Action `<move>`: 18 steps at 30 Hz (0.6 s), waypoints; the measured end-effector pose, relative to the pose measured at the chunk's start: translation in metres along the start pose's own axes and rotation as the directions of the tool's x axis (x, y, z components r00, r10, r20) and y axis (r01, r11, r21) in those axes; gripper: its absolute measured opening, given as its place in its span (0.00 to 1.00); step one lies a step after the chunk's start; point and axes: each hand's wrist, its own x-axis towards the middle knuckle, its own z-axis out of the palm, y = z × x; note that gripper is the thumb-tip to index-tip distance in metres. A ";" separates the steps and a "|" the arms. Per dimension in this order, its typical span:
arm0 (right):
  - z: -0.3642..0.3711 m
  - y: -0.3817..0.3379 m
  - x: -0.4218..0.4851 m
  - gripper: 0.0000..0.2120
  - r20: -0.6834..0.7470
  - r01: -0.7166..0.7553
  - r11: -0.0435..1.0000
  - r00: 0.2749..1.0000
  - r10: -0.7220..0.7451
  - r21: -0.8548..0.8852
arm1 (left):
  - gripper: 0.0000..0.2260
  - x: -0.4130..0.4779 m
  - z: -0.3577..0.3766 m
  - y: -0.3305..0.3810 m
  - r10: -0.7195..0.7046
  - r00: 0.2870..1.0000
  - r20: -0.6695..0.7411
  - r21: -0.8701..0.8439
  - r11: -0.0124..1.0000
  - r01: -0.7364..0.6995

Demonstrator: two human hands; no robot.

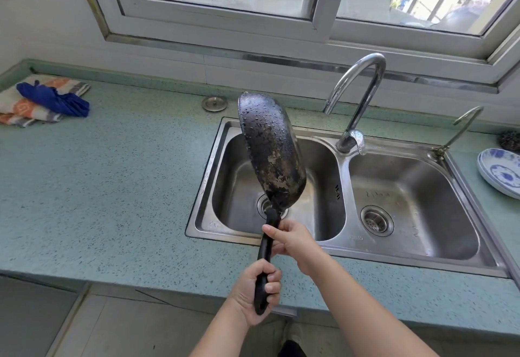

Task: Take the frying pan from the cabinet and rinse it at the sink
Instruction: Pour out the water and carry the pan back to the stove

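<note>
The right hand's (292, 241) fingertips are hidden behind the handle (267, 244); only its thumb shows, laid across the near side, so the hand is wrapped round the handle just below the pan (270, 148). The pan's inside is turned away and cannot be seen. Its dark underside faces the camera, beaded with drops and worn in pale patches. The handle's lower end is covered by the left hand (257, 289), whose fingers (271, 286) are curled tight round it, knuckles to the right.

The pan stands on edge above both hands at mid-frame, rim up and leaning slightly left, in the air over the left basin of the sink (201, 193), and it hides part of that basin's drain. Both forearms rise from the bottom edge, the right one crossing from lower right, the left one below it.

The tap (363, 97) arches right of the pan, spout apart from it. On the counter (112, 187), cloths (42, 100) lie at upper left. A blue-and-white plate (501, 172) is cut off at the right edge.
</note>
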 end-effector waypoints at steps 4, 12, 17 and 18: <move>-0.003 0.002 -0.002 0.08 0.003 0.001 0.999 1.000 -0.001 0.044 | 0.05 0.002 0.004 -0.002 0.022 1.000 -0.005 0.037 0.999 -0.021; -0.009 0.013 0.000 0.06 -0.034 -0.034 0.988 0.999 0.039 0.151 | 0.13 0.003 0.015 -0.007 0.078 0.997 -0.006 0.153 0.985 -0.077; -0.011 0.016 0.001 0.06 -0.043 -0.041 0.983 0.998 0.050 0.177 | 0.14 0.004 0.016 -0.008 0.085 0.996 -0.008 0.176 0.981 -0.082; -0.011 0.016 0.001 0.06 -0.045 -0.041 0.984 0.998 0.049 0.174 | 0.14 0.004 0.016 -0.008 0.084 0.996 -0.011 0.174 0.981 -0.081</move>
